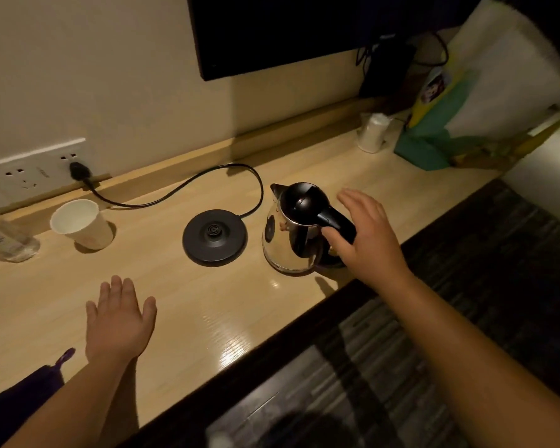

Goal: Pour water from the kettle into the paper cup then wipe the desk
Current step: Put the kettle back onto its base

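Observation:
A steel kettle [288, 236] with a black lid and handle stands on the wooden desk [207, 302], right of its round black base [214, 236]. My right hand [366, 234] is at the kettle's handle, thumb under it and fingers spread above, not closed around it. A white paper cup [80, 223] stands upright at the back left. My left hand [118, 318] hovers flat over the desk's front, fingers apart, holding nothing. A dark purple cloth [23, 396] with a loop lies at the front left corner, partly under my left forearm.
The base's black cord [207, 182] runs to a wall socket [78, 171]. Plastic bottles [7, 240] stand at the far left. A small white container [372, 132] and a green and yellow bag [434, 137] sit at the back right. A dark screen [288, 30] hangs above.

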Demonstrator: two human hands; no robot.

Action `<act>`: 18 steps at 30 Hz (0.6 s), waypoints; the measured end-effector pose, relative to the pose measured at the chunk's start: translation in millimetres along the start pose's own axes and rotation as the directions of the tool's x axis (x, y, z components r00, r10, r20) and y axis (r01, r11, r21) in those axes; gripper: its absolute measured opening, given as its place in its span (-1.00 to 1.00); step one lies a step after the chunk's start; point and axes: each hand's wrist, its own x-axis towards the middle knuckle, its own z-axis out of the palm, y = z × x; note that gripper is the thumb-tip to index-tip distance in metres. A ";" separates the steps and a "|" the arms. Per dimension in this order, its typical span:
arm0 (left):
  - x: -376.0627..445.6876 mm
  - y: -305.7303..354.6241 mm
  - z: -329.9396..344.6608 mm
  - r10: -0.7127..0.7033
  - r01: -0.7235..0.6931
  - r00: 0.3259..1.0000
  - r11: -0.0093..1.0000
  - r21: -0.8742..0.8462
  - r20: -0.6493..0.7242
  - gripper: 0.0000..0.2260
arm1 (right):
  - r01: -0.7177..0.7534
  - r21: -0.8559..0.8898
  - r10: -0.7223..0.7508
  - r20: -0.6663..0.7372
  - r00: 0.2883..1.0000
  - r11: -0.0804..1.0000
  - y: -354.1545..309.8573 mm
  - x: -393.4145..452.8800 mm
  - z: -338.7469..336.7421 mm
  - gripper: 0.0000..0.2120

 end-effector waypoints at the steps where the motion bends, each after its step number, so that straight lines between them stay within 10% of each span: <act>1: 0.0 0.2 -0.1 0.002 -0.002 1.000 1.000 0.000 -0.002 -0.39 | -0.079 0.030 0.078 0.036 0.996 0.996 6.5 -1.1 0.2 -0.37; 7: -1.1 0.3 -1.6 0.000 0.000 1.000 1.000 -0.018 -0.006 -0.38 | -0.426 0.290 0.371 0.227 0.900 0.857 27.6 -0.2 17.2 -0.37; 11: -2.3 0.8 -1.4 -0.002 0.001 1.000 1.000 -0.023 -0.011 -0.37 | -0.461 0.364 0.385 0.264 0.884 0.809 29.9 2.0 26.5 -0.70; 18: -2.7 -0.5 -0.5 -0.001 0.001 1.000 1.000 -0.022 -0.021 -0.37 | -0.478 0.518 0.440 0.205 0.874 0.709 26.1 -1.8 35.2 -0.71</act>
